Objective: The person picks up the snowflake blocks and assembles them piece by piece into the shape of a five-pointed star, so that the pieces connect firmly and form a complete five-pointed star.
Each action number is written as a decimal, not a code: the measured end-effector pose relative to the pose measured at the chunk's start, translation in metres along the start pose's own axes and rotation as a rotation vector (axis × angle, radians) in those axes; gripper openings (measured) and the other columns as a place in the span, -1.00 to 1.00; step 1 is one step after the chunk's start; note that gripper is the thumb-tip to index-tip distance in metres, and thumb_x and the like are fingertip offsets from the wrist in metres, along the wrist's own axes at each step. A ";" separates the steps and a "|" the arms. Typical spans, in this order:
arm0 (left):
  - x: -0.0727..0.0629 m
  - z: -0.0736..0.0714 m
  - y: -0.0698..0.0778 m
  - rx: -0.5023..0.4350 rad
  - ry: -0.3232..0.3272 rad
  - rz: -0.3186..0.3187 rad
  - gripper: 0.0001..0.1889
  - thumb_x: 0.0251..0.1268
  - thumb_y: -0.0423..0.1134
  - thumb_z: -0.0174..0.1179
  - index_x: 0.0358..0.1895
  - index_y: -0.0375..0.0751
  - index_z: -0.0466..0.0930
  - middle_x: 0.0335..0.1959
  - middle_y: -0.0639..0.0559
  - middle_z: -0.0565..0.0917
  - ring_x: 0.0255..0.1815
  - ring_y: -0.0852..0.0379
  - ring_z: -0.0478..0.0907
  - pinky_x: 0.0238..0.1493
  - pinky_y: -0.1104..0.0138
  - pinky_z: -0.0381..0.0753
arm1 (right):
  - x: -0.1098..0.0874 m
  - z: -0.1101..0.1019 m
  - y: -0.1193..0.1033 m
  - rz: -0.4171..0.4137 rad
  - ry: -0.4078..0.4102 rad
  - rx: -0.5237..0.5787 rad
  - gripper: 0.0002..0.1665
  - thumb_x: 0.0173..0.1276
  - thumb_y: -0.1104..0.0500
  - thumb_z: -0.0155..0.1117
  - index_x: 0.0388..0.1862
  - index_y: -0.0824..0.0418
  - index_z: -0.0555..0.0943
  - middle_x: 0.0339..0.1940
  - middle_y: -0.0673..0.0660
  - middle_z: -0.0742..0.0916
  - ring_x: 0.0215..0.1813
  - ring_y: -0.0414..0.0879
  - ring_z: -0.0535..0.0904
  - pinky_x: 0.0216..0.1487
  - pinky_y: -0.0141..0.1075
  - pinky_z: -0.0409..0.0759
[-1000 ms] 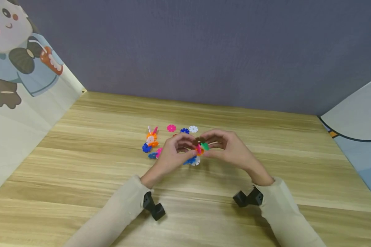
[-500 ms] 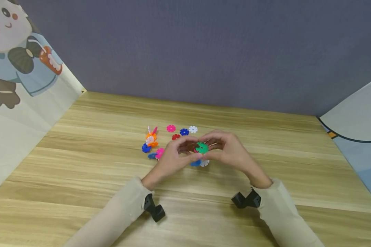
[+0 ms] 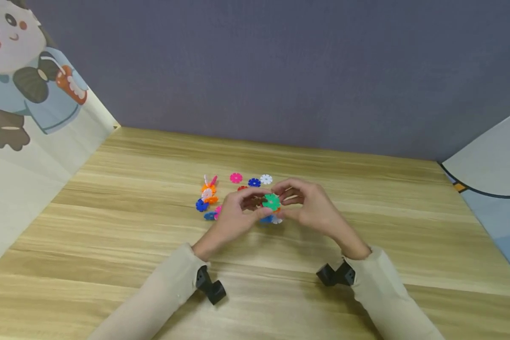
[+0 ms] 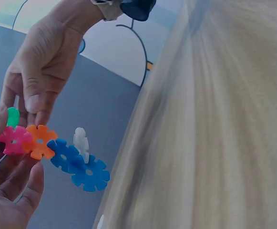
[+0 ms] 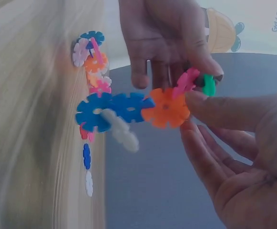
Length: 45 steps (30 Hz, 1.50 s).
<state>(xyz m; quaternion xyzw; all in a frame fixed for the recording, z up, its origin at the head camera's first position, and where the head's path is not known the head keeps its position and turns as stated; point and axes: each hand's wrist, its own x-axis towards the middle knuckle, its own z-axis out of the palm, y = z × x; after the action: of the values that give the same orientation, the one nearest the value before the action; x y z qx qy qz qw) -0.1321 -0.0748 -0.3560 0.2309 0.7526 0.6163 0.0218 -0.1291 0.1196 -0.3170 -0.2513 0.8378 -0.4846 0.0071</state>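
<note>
My left hand (image 3: 235, 212) and right hand (image 3: 314, 208) hold a chain of interlocked plastic snowflake discs between them. In the head view, its green disc (image 3: 271, 202) faces up, with a brown disc (image 3: 260, 201) partly behind it. The left thumb is at the brown and green end beside the pink disc (image 4: 14, 140). My right thumb and fingers pinch at the edge of the orange disc (image 5: 165, 108). Beyond that, two blue discs (image 5: 94, 112) extend, carrying a white disc (image 5: 121, 130) at an angle. Much of the chain is hidden by fingers in the head view.
Left of the hands, another joined chain of discs (image 3: 208, 192) lies on the wooden table (image 3: 153, 236). Loose pink (image 3: 236, 178), dark blue (image 3: 254, 182), white (image 3: 266, 179) and red (image 3: 242, 188) discs lie behind the hands. A grey wall (image 3: 272, 75) rises along the back edge.
The held chain has turned, so the green disc now faces the head camera where brown and orange showed before. Over the last half second both hands shifted slightly left.
</note>
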 end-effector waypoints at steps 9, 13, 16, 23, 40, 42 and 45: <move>-0.001 -0.010 -0.003 -0.020 0.024 0.048 -0.63 0.21 -0.38 0.25 0.08 -0.41 0.53 -0.05 -0.27 0.64 -0.08 0.04 0.59 -0.11 0.23 0.65 | 0.019 -0.006 0.013 0.040 0.011 -0.125 -0.59 0.10 0.47 0.36 -0.02 0.42 0.56 -0.09 0.36 0.68 -0.09 0.16 0.65 -0.04 -0.13 0.66; -0.002 -0.012 -0.004 -0.030 0.015 0.071 -0.60 0.24 -0.25 0.27 0.09 -0.40 0.53 -0.06 -0.28 0.64 -0.09 0.08 0.58 -0.13 0.19 0.64 | 0.033 -0.006 0.023 0.096 -0.002 -0.197 -0.62 0.17 0.44 0.32 0.00 0.40 0.56 -0.07 0.36 0.66 -0.07 0.12 0.64 -0.03 -0.12 0.66; -0.002 -0.012 -0.003 -0.032 0.006 0.070 -0.59 0.24 -0.21 0.27 0.08 -0.38 0.54 -0.07 -0.27 0.65 -0.10 0.11 0.58 -0.13 0.22 0.65 | 0.043 -0.004 0.031 0.115 -0.017 -0.246 -0.64 0.20 0.41 0.31 0.00 0.41 0.57 -0.07 0.36 0.66 -0.08 0.11 0.65 -0.05 -0.14 0.66; -0.002 -0.010 -0.003 -0.039 -0.015 0.106 -0.25 0.09 0.28 0.17 0.07 -0.38 0.55 -0.11 -0.27 0.66 -0.13 0.13 0.59 -0.14 0.24 0.65 | 0.064 0.000 0.046 0.115 -0.051 -0.315 -0.62 0.19 0.39 0.29 0.02 0.45 0.56 -0.09 0.35 0.68 -0.09 0.12 0.65 -0.06 -0.14 0.65; -0.002 -0.010 0.004 -0.009 -0.007 0.053 -0.67 0.19 -0.29 0.30 0.00 -0.35 0.58 -0.11 -0.21 0.68 -0.22 0.18 0.59 -0.16 0.38 0.62 | 0.100 0.010 0.059 0.283 -0.176 -0.465 -0.55 0.19 0.24 0.31 0.06 0.38 0.57 -0.06 0.29 0.68 -0.01 0.08 0.57 0.07 -0.12 0.56; -0.001 -0.009 0.005 -0.010 -0.010 0.051 -0.68 0.20 -0.32 0.29 0.00 -0.34 0.58 -0.10 -0.21 0.68 -0.23 0.20 0.58 -0.15 0.38 0.62 | 0.102 0.011 0.059 0.287 -0.177 -0.492 -0.57 0.16 0.25 0.32 0.02 0.37 0.59 -0.09 0.27 0.68 -0.05 0.06 0.56 0.05 -0.13 0.56; -0.001 -0.009 0.006 -0.008 -0.014 0.041 -0.69 0.21 -0.33 0.27 0.01 -0.34 0.58 -0.09 -0.20 0.68 -0.21 0.18 0.59 -0.14 0.37 0.62 | 0.102 0.012 0.061 0.285 -0.179 -0.510 -0.63 0.14 0.26 0.34 -0.05 0.38 0.60 -0.15 0.26 0.68 -0.11 0.04 0.55 0.00 -0.14 0.56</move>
<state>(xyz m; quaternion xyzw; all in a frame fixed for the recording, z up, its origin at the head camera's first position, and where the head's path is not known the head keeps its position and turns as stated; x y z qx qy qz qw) -0.1320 -0.0831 -0.3489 0.2505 0.7450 0.6181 0.0156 -0.2408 0.0911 -0.3493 -0.1666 0.9553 -0.2287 0.0855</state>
